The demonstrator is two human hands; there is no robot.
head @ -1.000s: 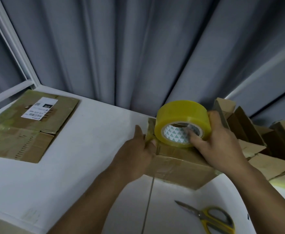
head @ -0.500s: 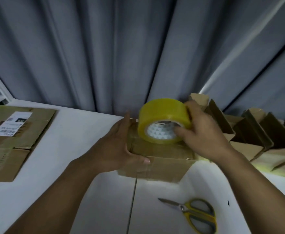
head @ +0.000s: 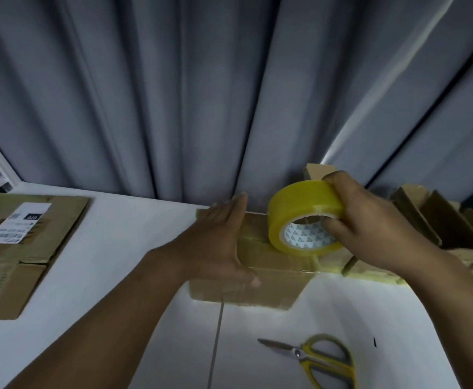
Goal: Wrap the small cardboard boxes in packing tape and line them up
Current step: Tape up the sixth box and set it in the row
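The small cardboard box (head: 274, 287) is being pressed onto the white table (head: 112, 248) just right of the frame's centre. It is being steadied by the left hand (head: 215, 245), with straight fingers laid along its left side and the thumb set over the front edge; nothing is being clasped by that hand. The roll of packing tape (head: 300, 203) is being gripped by the right hand (head: 370, 231), the thumb over the yellow band and the fingers hooked into the printed core. Its lower rim is apparently being rested on the box's top near the right end. Whether a free strip is being drawn out cannot be told.

Several slips are being risked. The box is only being pushed flat, so it could be dragged sideways across the smooth table by the tape's pull. If the roll is being led at a slant, the tape could be laid crooked or creased. The row of boxes (head: 437, 220) at the right of the frame could be knocked by the right wrist. The scissors (head: 314, 360) at the lower right are lying well apart, so tension could be lost during cutting.
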